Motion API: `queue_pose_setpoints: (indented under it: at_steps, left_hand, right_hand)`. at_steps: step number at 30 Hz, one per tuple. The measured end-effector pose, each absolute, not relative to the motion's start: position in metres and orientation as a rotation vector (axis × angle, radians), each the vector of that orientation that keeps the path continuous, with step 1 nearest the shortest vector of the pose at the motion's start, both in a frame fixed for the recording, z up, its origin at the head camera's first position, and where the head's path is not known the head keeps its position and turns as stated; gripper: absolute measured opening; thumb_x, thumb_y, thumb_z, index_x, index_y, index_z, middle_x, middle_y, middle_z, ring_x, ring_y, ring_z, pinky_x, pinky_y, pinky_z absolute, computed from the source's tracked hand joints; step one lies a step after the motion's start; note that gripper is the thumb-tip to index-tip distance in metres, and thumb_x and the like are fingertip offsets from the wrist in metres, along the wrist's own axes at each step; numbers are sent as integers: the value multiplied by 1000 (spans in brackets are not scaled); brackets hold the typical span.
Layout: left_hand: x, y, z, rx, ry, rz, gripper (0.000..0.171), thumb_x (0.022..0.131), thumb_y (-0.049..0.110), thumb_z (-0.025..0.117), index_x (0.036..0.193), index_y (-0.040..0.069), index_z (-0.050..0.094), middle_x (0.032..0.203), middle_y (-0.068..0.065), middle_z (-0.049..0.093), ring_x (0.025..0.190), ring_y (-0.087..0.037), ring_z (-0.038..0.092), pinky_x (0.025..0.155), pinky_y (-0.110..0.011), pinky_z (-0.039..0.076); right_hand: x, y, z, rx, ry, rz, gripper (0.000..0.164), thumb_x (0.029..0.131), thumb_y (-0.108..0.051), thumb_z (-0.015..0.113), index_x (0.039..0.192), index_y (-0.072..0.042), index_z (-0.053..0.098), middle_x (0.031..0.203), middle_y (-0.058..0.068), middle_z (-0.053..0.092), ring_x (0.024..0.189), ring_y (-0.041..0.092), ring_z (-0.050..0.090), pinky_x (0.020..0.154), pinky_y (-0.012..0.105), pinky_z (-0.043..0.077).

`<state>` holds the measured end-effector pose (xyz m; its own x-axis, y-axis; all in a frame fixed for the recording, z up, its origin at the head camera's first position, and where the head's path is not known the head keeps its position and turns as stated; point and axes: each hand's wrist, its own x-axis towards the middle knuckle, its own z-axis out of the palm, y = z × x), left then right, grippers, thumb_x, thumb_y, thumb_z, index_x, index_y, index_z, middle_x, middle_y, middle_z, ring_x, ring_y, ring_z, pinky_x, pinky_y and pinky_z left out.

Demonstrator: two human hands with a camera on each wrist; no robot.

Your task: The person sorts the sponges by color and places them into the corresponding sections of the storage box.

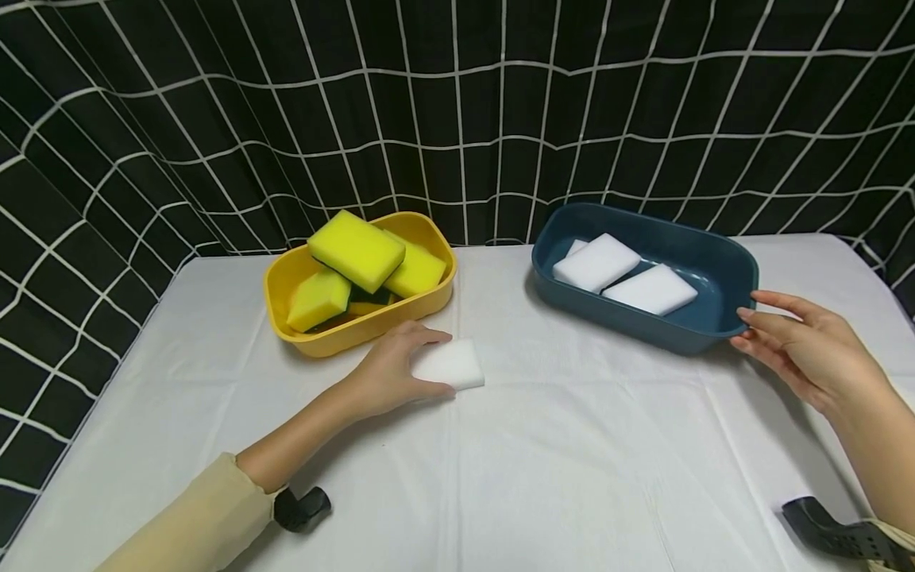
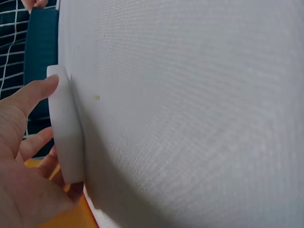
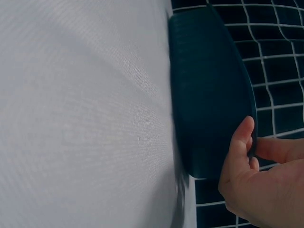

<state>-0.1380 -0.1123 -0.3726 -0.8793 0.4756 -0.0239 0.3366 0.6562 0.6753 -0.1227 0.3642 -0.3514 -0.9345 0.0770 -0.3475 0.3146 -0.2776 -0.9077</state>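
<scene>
My left hand (image 1: 400, 367) grips a white sponge block (image 1: 457, 364) at the table's middle, thumb on the near edge and fingers on the far one. In the left wrist view the sponge (image 2: 67, 128) is close against the cloth, with a shadow beside it. On the right, my right hand (image 1: 815, 345) pinches the right end of a dark blue bin (image 1: 665, 330) at its rim. Several white sponges (image 1: 654, 290) lie inside that bin. In the right wrist view the fingers (image 3: 242, 137) press the bin's outer wall.
A yellow bin (image 1: 372, 324) stands back left, just beyond the left hand, heaped with several yellow sponges (image 1: 357, 248) with dark undersides. White cloth (image 1: 572, 445) covers the table. Behind hangs a black curtain with white grid lines (image 1: 500, 111). Black wrist straps show on both arms.
</scene>
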Motion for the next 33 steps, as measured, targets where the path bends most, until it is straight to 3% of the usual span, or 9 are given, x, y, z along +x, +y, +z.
queue_pose_setpoints:
  at_steps: [7,15,25,30,33]
  left_hand:
    - [-140,-112,-367,668,2678,1029,67,83,25,91,142,5,65,133,-13,63,120,-28,56,106,-46,48]
    - [-143,-107,-361,673,2697,1041,68,81,26,93,141,6,66,126,-11,64,112,-26,58,100,-39,48]
    - [-149,-91,-353,697,2684,1036,67,82,27,92,141,7,66,131,-13,62,118,-28,56,104,-44,48]
    - [-153,-82,-349,733,2667,1063,66,84,27,91,141,7,65,139,-12,64,131,-29,53,115,-47,44]
    - [-155,-77,-346,757,2663,1070,65,84,27,91,141,7,65,138,-11,64,130,-28,54,115,-45,44]
  right_hand:
    - [-123,364,-352,499,1784,-2353,29,105,-4,63,124,-21,49,82,2,71,70,16,75,67,23,63]
    - [-123,363,-352,499,1788,-2363,29,105,-3,63,124,-20,49,82,2,71,69,16,75,66,23,63]
    - [-124,364,-353,501,1778,-2372,30,104,-2,63,124,-21,49,82,1,71,69,16,74,66,24,63]
    - [-124,364,-354,495,1771,-2380,29,105,-2,62,123,-21,50,82,2,71,69,16,74,66,24,63]
    - [-124,363,-354,495,1779,-2377,29,105,-2,62,123,-21,50,81,2,71,68,16,74,66,23,63]
